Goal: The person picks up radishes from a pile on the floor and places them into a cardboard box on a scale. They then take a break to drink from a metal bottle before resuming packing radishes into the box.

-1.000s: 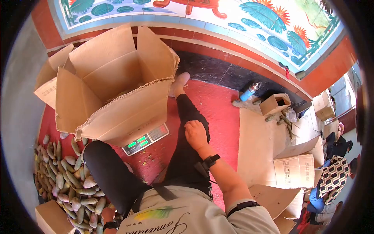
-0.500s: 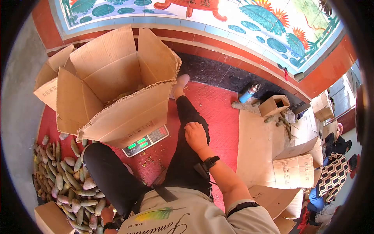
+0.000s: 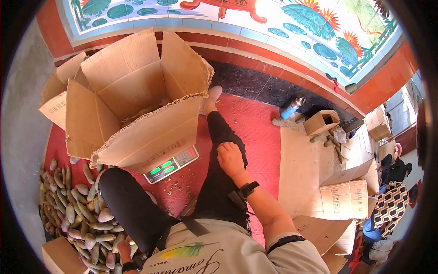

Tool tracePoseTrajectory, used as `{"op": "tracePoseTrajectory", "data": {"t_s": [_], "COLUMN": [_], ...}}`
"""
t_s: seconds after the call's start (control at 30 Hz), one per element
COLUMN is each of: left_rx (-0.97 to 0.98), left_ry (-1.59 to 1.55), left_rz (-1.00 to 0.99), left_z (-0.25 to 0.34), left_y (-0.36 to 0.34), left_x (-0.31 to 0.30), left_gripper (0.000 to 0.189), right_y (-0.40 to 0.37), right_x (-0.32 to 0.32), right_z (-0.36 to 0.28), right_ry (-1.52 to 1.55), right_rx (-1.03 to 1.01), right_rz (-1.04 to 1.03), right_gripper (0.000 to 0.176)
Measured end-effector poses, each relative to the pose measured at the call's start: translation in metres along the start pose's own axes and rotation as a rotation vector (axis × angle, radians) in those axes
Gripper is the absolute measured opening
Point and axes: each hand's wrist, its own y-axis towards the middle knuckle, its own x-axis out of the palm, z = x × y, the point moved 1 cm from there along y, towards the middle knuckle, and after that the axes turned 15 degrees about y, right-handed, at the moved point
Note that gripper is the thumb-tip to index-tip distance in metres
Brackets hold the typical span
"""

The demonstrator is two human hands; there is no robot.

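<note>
My left hand (image 3: 124,250) is low at the edge of a heap of long brownish-green and pinkish tubers (image 3: 86,210), touching or just over them. Its fingers are mostly hidden, so any hold on a tuber cannot be made out. Resting on my right knee, my right hand (image 3: 229,157) has its fingers curled in, with nothing visible in them. A large open cardboard box (image 3: 150,137) stands before me on a digital scale (image 3: 171,165) with lit green displays. Some brownish contents show deep inside the box.
Another carton (image 3: 57,102) stands behind the large box, and a smaller one (image 3: 64,255) at lower left. To the right are a blue bottle (image 3: 292,108), a small open box (image 3: 321,122), several cartons (image 3: 344,200) and a person in a patterned top (image 3: 390,205). A tiled wall runs behind.
My left hand has shifted slightly within the same spot by the tuber heap. My right hand stays on the knee, and the box and scale have not moved.
</note>
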Motion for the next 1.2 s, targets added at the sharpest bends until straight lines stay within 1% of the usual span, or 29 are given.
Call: {"op": "tracePoseTrajectory", "data": {"t_s": [0.13, 0.17, 0.2, 0.23, 0.27, 0.3, 0.33, 0.37, 0.4, 0.43, 0.47, 0.5, 0.53, 0.6, 0.63, 0.67, 0.7, 0.8, 0.87, 0.9, 0.93, 0.97, 1.0, 1.03, 1.07, 1.1, 1.13, 1.17, 1.2], "left_rx": [-0.256, -0.206, -0.408, -0.423, -0.255, -0.076, -0.272, -0.498, -0.447, -0.528, -0.436, -0.413, -0.47, -0.594, -0.468, -0.308, -0.305, -0.069, 0.147, 0.132, 0.113, 0.115, 0.117, 0.102, 0.157, 0.196, 0.236, 0.28, 0.309], "left_ry": [-0.453, -0.324, -0.717, -0.877, -0.393, 0.109, -0.427, -0.981, -0.988, -0.977, -0.499, 0.006, -0.18, -0.282, -0.794, -1.309, -1.304, -1.428, -0.819, -1.203, -1.582, -1.53, -1.479, -1.468, -1.365, -1.29, -1.199, -1.206, -1.072], "left_rz": [0.391, 0.49, 0.479, 0.385, 0.666, 0.907, 0.81, 0.831, 1.001, 1.043, 1.176, 1.275, 1.3, 1.3, 1.4, 1.443, 1.449, 1.429, 1.374, 1.295, 1.18, 1.177, 1.174, 1.163, 1.07, 1.086, 1.017, 0.838, 0.794], "left_z": [0.002, -0.012, 0.004, -0.036, -0.065, -0.084, -0.041, 0.004, 0.019, 0.026, 0.015, 0.028, 0.027, 0.006, 0.003, 0.014, 0.015, -0.017, -0.096, -0.057, 0.009, 0.069, 0.119, 0.148, 0.156, 0.173, 0.19, 0.196, 0.204], "left_y": [0.006, 0.013, 0.009, 0.019, 0.03, 0.028, 0.015, 0.001, -0.002, -0.012, -0.017, -0.026, -0.027, -0.02, -0.016, -0.008, 0.002, 0.036, 0.096, 0.094, 0.087, 0.08, 0.078, 0.083, 0.09, 0.101, 0.104, 0.113, 0.12], "left_x": [-0.068, -0.077, -0.125, -0.11, -0.118, -0.132, -0.212, -0.292, -0.328, -0.363, -0.379, -0.404, -0.422, -0.459, -0.475, -0.498, -0.512, -0.541, -0.531, -0.546, -0.565, -0.573, -0.573, -0.571, -0.562, -0.555, -0.549, -0.542, -0.536], "left_gripper": [0.027, 0.025, 0.022, 0.018, 0.02, 0.029, 0.025, 0.023, 0.024, 0.026, 0.028, 0.032, 0.036, 0.04, 0.042, 0.044, 0.044, 0.04, 0.036, 0.033, 0.03, 0.023, 0.021, 0.024, 0.027, 0.028, 0.028, 0.029, 0.028], "right_y": [0.001, 0.001, 0.001, 0.001, 0.001, 0.001, 0.001, 0.0, 0.0, 0.0, 0.0, 0.0, 0.0, 0.0, 0.0, 0.0, 0.0, -0.002, -0.003, -0.003, -0.002, -0.002, -0.003, -0.004, -0.005, -0.005, -0.005, -0.004, -0.004], "right_x": [0.0, 0.0, 0.0, 0.0, 0.0, 0.0, 0.0, 0.001, 0.002, 0.003, 0.003, 0.004, 0.004, 0.002, 0.0, 0.0, 0.0, 0.001, 0.001, 0.0, -0.001, -0.001, 0.0, 0.001, 0.001, 0.001, 0.0, 0.0, -0.001], "right_z": [0.0, 0.0, 0.0, 0.0, 0.0, 0.001, 0.001, 0.001, 0.002, 0.003, 0.003, 0.003, 0.003, 0.002, 0.002, 0.001, 0.002, 0.004, 0.004, 0.004, 0.004, 0.005, 0.006, 0.007, 0.009, 0.01, 0.01, 0.01, 0.01], "right_ry": [0.018, 0.018, 0.019, 0.018, 0.019, 0.021, 0.027, 0.033, 0.039, 0.033, 0.027, 0.033, 0.031, 0.033, 0.038, 0.044, 0.05, 0.062, 0.065, 0.071, 0.078, 0.085, 0.089, 0.085, 0.08, 0.079, 0.086, 0.094, 0.093], "right_rx": [-0.006, -0.009, -0.009, -0.005, -0.001, -0.001, -0.002, -0.001, 0.0, -0.002, -0.004, -0.005, -0.004, -0.003, -0.002, -0.002, -0.003, -0.01, -0.006, -0.005, -0.004, -0.002, 0.0, 0.017, 0.034, 0.035, 0.033, 0.03, 0.033], "right_rz": [0.001, 0.005, 0.005, 0.002, 0.0, 0.002, 0.009, 0.014, 0.017, 0.025, 0.035, 0.038, 0.039, 0.045, 0.043, 0.041, 0.045, 0.069, 0.08, 0.084, 0.089, 0.095, 0.099, 0.084, 0.07, 0.074, 0.07, 0.066, 0.069], "right_gripper": [0.013, 0.013, 0.013, 0.013, 0.013, 0.013, 0.013, 0.014, 0.014, 0.014, 0.014, 0.014, 0.014, 0.014, 0.014, 0.013, 0.013, 0.013, 0.012, 0.012, 0.012, 0.012, 0.012, 0.011, 0.011, 0.011, 0.011, 0.011, 0.011]}}
